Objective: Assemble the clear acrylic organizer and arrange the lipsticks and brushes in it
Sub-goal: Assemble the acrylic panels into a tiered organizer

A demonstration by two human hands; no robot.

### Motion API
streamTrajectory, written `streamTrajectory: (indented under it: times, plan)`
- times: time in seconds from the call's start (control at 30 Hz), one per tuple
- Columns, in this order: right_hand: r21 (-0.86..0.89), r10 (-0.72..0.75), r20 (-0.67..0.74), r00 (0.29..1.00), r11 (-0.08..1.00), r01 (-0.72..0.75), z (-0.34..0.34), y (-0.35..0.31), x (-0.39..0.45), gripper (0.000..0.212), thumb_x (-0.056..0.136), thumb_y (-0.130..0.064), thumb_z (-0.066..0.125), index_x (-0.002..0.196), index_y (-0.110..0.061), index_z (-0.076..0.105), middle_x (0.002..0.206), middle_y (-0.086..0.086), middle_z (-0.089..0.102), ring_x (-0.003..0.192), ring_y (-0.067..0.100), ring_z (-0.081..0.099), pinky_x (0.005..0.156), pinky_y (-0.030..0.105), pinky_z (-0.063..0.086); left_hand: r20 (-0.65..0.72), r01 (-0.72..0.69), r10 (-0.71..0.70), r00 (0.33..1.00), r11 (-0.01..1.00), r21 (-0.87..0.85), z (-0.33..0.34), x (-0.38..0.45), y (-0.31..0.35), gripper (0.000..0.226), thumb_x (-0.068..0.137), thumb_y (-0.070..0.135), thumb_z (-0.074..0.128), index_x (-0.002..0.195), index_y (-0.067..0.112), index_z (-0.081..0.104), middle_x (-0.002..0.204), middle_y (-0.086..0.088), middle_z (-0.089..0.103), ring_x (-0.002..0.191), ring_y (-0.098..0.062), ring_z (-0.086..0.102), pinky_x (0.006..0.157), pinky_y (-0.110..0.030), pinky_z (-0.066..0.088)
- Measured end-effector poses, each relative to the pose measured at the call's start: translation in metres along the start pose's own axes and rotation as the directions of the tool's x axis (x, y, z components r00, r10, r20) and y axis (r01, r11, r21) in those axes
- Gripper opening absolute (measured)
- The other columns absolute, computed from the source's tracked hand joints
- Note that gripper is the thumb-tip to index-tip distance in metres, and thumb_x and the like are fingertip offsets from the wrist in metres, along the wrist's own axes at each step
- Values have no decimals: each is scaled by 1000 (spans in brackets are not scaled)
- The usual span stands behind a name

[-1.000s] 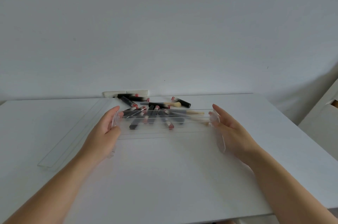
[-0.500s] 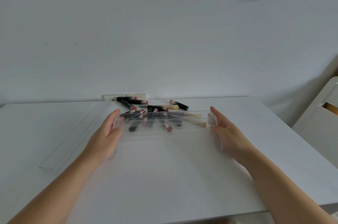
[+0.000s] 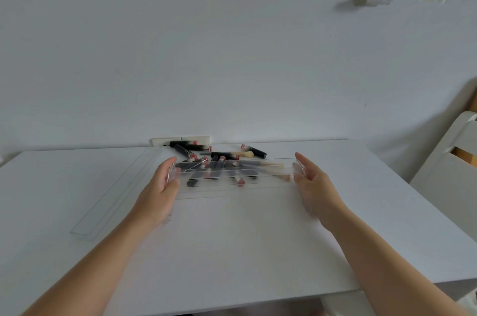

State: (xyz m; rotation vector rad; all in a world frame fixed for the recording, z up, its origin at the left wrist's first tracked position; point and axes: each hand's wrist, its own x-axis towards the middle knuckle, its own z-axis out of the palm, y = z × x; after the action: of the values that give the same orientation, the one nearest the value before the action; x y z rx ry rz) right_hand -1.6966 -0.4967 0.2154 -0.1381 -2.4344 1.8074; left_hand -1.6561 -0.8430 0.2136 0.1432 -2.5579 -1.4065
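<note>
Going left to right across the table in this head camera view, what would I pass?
Flat clear acrylic strips → left hand → clear acrylic organizer held between both hands → right hand → white chair.

You have the clear acrylic organizer (image 3: 233,181) near the desk's middle — its panels upright. Behind it, toward the far edge, the lipsticks (image 3: 184,151) and brushes (image 3: 241,153) lie scattered.

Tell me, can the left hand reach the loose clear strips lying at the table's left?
Probably yes: nothing lies between the left hand and the clear strips, but it now presses one end of the acrylic organizer.
</note>
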Motion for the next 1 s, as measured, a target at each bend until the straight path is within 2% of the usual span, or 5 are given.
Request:
streamTrajectory:
  times: [0.17,0.33,0.47,0.73,1.0]
  plan:
    - [-99,-41,-5,999,994,40,0,-1,-7,48,104,-33,43,149,-51,37,147,-23,44,57,-9,50,58,9,41,-11,-22,22,1000,1000,3,-1,-3,4,54,104,30,46,155,35,29,156,11,39,116,0,52,84,-12,38]
    - [-38,-81,38,996,996,82,-2,2,-4,53,100,-36,52,150,-48,37,152,-13,47,84,-1,47,79,25,39,-185,-29,79,980,966,258,-42,2,4,53,100,35,53,150,19,44,152,-1,49,137,-23,47,110,-37,39]
    - [-56,-133,71,989,989,137,1,7,-6,61,99,-44,55,154,-45,29,158,-11,38,138,2,41,109,25,28,-153,224,-164,975,739,635,-77,6,-9,42,86,46,58,112,13,53,118,-11,61,113,-35,53,89,-43,51]
    - [-14,-141,94,986,990,142,-2,1,-14,63,99,-48,55,156,-40,29,158,-11,37,142,6,37,113,28,27,-231,235,-114,966,756,611,-92,4,-12,35,93,27,58,120,5,62,111,-15,68,108,-38,62,90,-43,52]
    - [103,-266,-14,964,958,266,-30,-29,-25,41,102,-40,54,143,-34,53,140,-16,59,130,6,53,115,38,39,150,-492,470,870,811,317,-53,-24,72,40,94,21,69,133,28,62,114,19,61,102,11,52,92,-23,45]
